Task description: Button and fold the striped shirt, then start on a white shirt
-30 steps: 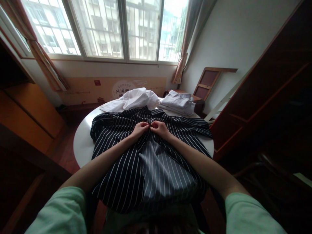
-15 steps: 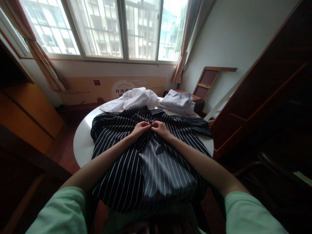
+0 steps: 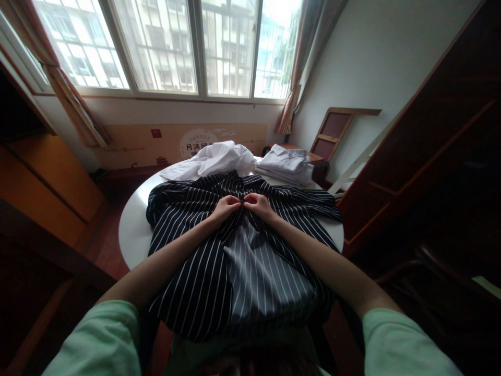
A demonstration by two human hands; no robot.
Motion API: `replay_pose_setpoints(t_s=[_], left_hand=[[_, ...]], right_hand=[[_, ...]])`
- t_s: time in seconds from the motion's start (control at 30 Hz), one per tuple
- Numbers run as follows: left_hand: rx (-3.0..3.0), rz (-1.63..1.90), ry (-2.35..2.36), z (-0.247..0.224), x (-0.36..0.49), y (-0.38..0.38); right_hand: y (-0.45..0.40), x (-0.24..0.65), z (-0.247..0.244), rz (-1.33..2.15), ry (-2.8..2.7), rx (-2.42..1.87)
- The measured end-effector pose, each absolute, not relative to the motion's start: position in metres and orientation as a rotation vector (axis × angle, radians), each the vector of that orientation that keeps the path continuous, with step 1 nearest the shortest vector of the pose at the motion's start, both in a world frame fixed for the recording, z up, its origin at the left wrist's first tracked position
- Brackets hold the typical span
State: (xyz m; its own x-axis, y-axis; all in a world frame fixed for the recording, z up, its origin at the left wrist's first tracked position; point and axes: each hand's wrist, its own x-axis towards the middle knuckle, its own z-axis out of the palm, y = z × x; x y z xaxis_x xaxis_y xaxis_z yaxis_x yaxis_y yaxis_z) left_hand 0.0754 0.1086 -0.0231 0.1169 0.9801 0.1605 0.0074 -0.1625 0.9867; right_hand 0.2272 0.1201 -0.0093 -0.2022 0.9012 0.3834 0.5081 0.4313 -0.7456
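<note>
A black shirt with white stripes (image 3: 195, 261) lies spread over the round white table (image 3: 131, 230), its lower end hanging toward me. Its front is parted below my hands, and the greyer inner side of the cloth shows there. My left hand (image 3: 227, 208) pinches one front edge of the shirt near the middle. Close against it, my right hand (image 3: 258, 206) pinches the other edge, fingertips almost meeting. Any button between the fingers is too small to make out. The collar end points away from me, and the sleeves lie out to both sides.
Behind the shirt, a crumpled white garment (image 3: 225, 158) lies at the table's far edge. Beside it sits a stack of folded white clothes (image 3: 284, 164). A wooden chair (image 3: 332, 133) stands by the right wall, and a dark wooden door panel (image 3: 410, 141) slants in at the right.
Both hands stay at the same spot on the shirt front. Only a slight shift of the fingers shows; the shirt lies as before.
</note>
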Motion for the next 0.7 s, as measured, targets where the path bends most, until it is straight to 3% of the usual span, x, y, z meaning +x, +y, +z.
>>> replay_pose_setpoints(t_s=[0.13, 0.33, 0.7], left_hand=[[1.405, 1.227, 1.072, -0.0224, 0.0752, 0.1074], [1.411, 1.225, 1.075, -0.0232, 0.0753, 0.1072], [1.346, 1.267, 1.093, -0.0231, 0.0755, 0.1048]], right_hand=[[0.1185, 0.2281, -0.0067, 0.657, -1.827, -1.155], [0.1215, 0.2297, -0.0035, 1.057, -1.653, -1.176], [0.1216, 0.2336, -0.0031, 1.122, -1.735, -1.129]])
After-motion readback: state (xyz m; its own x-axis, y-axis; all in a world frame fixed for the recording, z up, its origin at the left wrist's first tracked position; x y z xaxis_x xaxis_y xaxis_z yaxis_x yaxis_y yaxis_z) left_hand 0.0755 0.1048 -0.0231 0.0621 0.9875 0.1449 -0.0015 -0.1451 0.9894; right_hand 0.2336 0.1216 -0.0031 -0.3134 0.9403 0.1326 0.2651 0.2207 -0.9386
